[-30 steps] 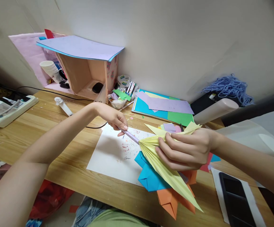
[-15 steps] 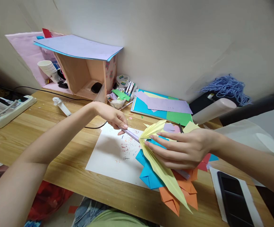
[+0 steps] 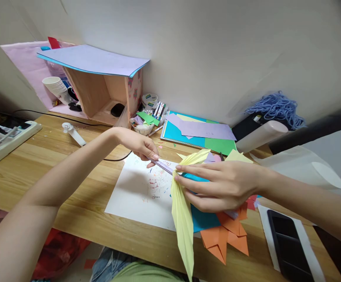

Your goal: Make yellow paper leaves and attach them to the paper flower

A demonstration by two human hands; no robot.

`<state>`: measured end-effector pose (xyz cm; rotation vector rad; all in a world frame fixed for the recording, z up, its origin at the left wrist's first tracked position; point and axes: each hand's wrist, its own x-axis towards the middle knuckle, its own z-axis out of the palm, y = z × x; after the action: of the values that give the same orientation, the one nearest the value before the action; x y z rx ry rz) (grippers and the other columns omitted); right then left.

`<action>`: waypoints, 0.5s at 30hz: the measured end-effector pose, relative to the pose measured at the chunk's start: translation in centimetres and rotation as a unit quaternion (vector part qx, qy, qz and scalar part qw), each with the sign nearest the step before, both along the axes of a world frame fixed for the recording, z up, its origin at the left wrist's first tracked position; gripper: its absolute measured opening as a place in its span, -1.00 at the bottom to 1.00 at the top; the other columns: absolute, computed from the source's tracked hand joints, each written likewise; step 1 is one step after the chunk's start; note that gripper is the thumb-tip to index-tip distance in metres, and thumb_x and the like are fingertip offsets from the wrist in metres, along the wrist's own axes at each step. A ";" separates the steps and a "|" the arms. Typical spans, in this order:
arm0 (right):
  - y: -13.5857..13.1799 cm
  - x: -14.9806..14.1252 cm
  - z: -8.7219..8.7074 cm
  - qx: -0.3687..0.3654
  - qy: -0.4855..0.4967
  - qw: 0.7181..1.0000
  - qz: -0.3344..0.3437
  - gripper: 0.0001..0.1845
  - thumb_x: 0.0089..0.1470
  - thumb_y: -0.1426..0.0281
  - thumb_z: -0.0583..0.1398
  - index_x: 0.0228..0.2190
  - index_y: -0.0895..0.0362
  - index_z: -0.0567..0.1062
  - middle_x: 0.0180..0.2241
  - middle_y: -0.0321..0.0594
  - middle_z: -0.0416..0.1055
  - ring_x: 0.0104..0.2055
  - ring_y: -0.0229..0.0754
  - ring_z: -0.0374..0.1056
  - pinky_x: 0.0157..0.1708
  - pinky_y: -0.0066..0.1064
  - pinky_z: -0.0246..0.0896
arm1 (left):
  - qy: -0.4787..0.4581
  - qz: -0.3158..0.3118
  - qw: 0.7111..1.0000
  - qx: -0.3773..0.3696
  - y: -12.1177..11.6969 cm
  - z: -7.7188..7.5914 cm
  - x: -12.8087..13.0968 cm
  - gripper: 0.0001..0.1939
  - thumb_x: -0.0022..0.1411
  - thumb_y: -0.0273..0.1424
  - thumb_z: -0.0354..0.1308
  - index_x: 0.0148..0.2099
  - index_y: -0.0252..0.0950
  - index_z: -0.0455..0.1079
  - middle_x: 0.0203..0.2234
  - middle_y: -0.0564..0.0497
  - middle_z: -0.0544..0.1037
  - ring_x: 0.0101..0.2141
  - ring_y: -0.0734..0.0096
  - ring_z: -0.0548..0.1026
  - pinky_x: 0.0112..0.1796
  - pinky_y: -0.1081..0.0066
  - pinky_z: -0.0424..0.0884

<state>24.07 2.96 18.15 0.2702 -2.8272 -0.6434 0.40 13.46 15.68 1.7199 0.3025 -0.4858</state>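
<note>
A thin purple paper strip [image 3: 165,167] is pinched by my left hand [image 3: 141,147] above the white sheet. At the strip's far end is a yellow pleated paper piece [image 3: 184,213], gathered narrow in the middle and fanned out both ways. My right hand [image 3: 222,186] has its fingertips closed at that gathered middle; its thumb is hidden. Behind and below the right hand lie blue folded paper [image 3: 204,219] and orange folded paper [image 3: 232,231] with pointed ends. I cannot tell whether these are joined to the strip.
A marked white sheet [image 3: 129,196] lies on the wooden table [image 3: 79,215]. At the back stand an open box [image 3: 100,94], markers [image 3: 158,109] and coloured sheets [image 3: 200,135]. A phone [image 3: 286,243] lies right, near rolled white paper [image 3: 326,174]; a power strip [image 3: 11,141] is left.
The yellow pleated paper has turned, its long lower end swinging left to point nearly straight down. My right hand has shifted slightly left. The left hand keeps its hold on the purple strip.
</note>
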 end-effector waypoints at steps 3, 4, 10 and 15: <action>0.1 0.1 -0.1 -0.063 -0.010 0.998 -0.015 -0.85 0.15 0.48 0.05 -0.28 0.15 0.41 -0.18 -0.12 0.44 -0.09 -0.15 0.37 -0.19 -0.36 0.36 | -0.009 0.015 1.000 -0.007 0.0 0.0 0.0 -0.62 0.14 -0.08 0.05 -0.39 -0.29 0.46 -0.67 0.06 0.17 -0.64 0.50 0.10 -0.64 0.43 0.02; 0.1 0.1 -0.1 -0.086 -0.012 0.996 -0.021 -0.84 0.16 0.49 0.04 -0.27 0.16 0.40 -0.17 -0.10 0.43 -0.09 -0.16 0.36 -0.19 -0.35 0.36 | -0.011 0.012 1.000 -0.006 0.0 0.0 -0.1 -0.61 0.14 -0.07 0.04 -0.39 -0.29 0.46 -0.67 0.06 0.17 -0.64 0.50 0.10 -0.63 0.44 0.02; 0.7 -0.2 -0.3 -0.266 0.045 0.953 -0.135 -0.75 0.20 0.51 -0.06 -0.18 0.18 0.36 -0.13 -0.07 0.42 -0.11 -0.23 0.36 -0.25 -0.40 0.34 | -0.009 -0.011 1.000 0.019 0.0 0.1 -0.2 -0.57 0.18 -0.04 -0.05 -0.35 -0.27 0.45 -0.66 0.08 0.12 -0.64 0.51 0.02 -0.60 0.41 -0.01; 1.5 -0.9 0.1 -0.434 0.063 0.866 -0.239 -0.82 0.14 0.42 0.08 -0.19 0.16 0.38 -0.23 -0.15 0.45 -0.19 -0.24 0.37 -0.24 -0.42 0.28 | -0.008 -0.014 1.000 0.016 -0.2 0.4 -0.3 -0.58 0.22 -0.09 -0.08 -0.33 -0.27 0.45 -0.63 0.07 0.11 -0.60 0.49 0.05 -0.56 0.39 -0.02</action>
<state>23.16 4.50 18.22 -0.6154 -2.7201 0.5625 0.06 13.31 16.11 1.7598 0.2757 -0.4894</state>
